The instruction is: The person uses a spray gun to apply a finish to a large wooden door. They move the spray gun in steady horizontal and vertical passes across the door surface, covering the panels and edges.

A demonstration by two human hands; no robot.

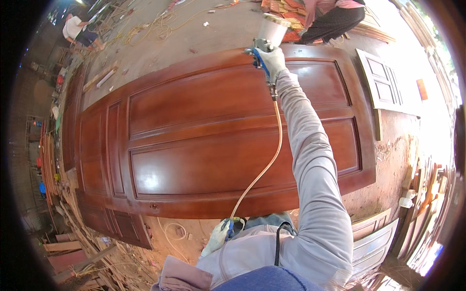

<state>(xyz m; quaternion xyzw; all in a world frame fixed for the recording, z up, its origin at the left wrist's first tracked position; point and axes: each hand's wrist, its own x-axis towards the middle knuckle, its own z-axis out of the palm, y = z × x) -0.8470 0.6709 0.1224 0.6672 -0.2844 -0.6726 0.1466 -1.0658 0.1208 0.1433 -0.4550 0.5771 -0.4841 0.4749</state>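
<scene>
A glossy reddish-brown panelled wooden door (208,111) lies flat before me. Over its far edge my gloved right hand (273,63) grips a spray gun (262,47) by its handle, arm stretched out. On top of the gun sits a pale paint cup (274,29). From the handle a thin amber air hose (272,162) curves back across the door to my body. My gloved left hand (221,234), low by my waist at the door's near edge, is closed around that hose.
White panelled doors (381,80) stand at the right. Darker panelled pieces (114,225) lie at the left. Wood scraps (97,264) crowd the lower left. One person (335,19) is beyond the door, near reddish stacked pieces; another (77,31) is far left. Yellowish hoses (160,24) trail over the far floor.
</scene>
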